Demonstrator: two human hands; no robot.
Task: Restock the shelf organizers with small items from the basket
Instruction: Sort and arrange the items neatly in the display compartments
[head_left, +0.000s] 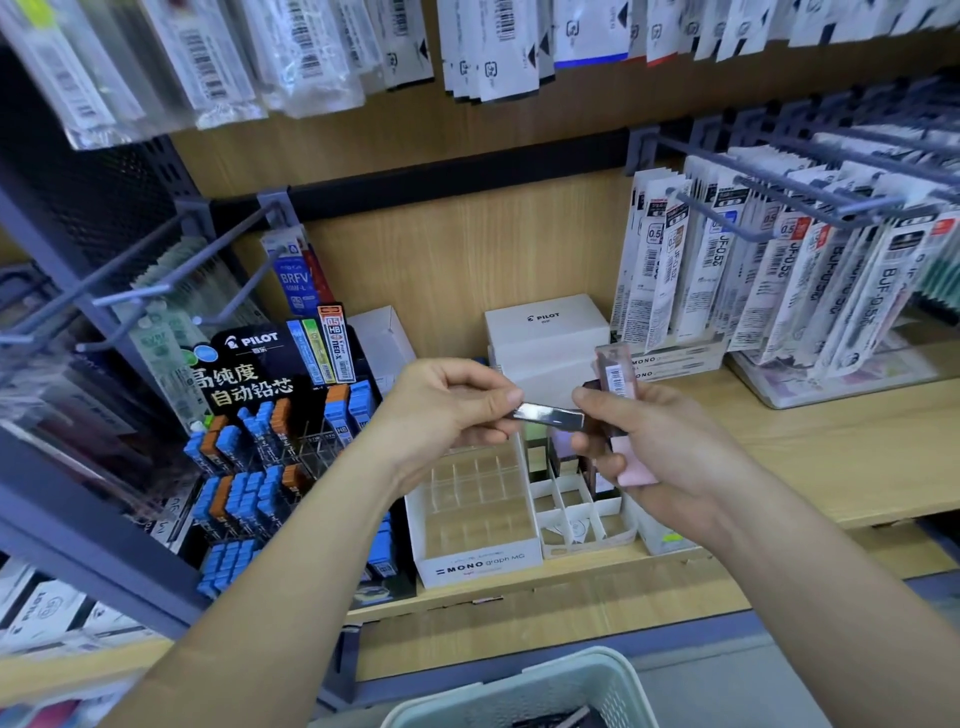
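Just above the clear organizer (480, 564), pinching one slim dark case (545, 415) with the left hand (447, 400) while clutching a crowded bundle of cases (615, 374) in the right hand (660, 447), so could easily drop some outside its compartments.

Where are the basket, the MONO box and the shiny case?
basket (519, 693): head view, on its front wall.
MONO box (480, 566): head view, on its printed front.
shiny case (545, 415): head view, on its middle.
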